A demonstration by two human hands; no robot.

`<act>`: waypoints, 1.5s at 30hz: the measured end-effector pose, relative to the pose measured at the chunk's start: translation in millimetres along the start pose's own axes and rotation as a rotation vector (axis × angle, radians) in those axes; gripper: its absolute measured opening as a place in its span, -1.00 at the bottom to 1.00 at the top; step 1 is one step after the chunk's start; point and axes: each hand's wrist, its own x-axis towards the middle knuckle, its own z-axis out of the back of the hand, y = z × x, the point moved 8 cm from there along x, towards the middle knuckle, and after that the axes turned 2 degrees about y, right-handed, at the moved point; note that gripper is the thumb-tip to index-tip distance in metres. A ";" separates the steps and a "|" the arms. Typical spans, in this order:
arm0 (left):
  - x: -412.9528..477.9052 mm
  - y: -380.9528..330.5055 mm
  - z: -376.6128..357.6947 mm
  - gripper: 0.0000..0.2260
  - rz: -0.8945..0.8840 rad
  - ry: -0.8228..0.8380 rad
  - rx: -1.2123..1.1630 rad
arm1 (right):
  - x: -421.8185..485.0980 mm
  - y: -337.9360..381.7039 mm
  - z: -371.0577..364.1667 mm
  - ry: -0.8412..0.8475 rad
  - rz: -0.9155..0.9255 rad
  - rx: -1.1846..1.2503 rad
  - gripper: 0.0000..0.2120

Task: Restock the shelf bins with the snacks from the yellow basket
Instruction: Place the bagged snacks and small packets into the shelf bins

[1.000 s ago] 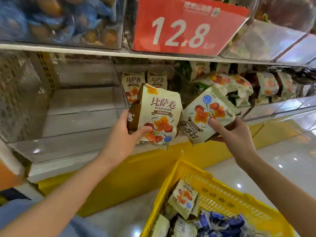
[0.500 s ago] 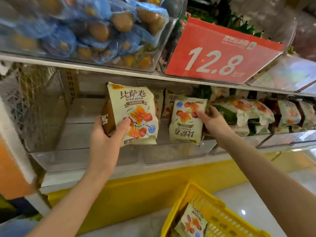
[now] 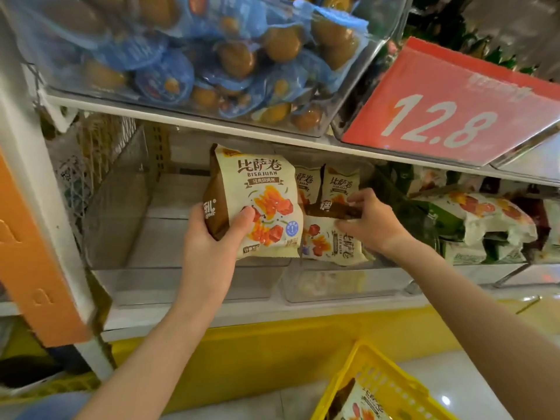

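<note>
Head camera looks down along both bare forearms to a shelf of clear plastic bins. The left hand grips a cream and brown snack pack by its brown side, thumb across the printed front and fingers curled behind, and holds it upright above the front wall of the left bin, which shows bare floor behind it. The right hand reaches into the next bin and pinches the brown upper edge of a second pack, thumb below and fingers over the top; that pack lies low against the bin's front with its print turned sideways. Two more packs of the same kind stand upright at the back of this bin. Further right lie green and white packs. On the shelf above, a clear tub holds blue-wrapped round snacks, and beside it hangs a red price sign reading 12.8. The yellow basket sits at the bottom right edge on the pale floor, with one more pack of the same kind partly visible inside it. An orange panel fills the left edge.
</note>
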 end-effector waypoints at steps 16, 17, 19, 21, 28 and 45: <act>13.5 12.7 16.0 -0.66 0.087 -0.037 -0.057 | 53.7 -24.0 -41.0 -0.014 -0.106 -0.343 -0.31; 14.1 13.0 16.0 -0.67 0.089 -0.038 -0.055 | 52.7 -30.2 -49.6 0.114 -0.139 -0.249 -0.21; 15.0 13.5 15.0 -0.66 0.089 -0.035 -0.053 | 48.3 -35.5 -61.1 0.247 -0.165 -0.042 -0.16; 15.4 13.8 13.5 -0.65 0.087 -0.032 -0.050 | 50.8 -40.2 -55.0 0.164 -0.191 0.073 -0.36; 17.5 15.8 12.4 -0.75 0.084 -0.032 -0.013 | 72.5 20.5 -22.8 -0.119 0.168 -0.206 -0.45; 22.7 20.4 7.8 -0.76 0.042 0.010 0.005 | 73.7 -15.8 -62.1 -0.084 -0.017 0.267 -0.42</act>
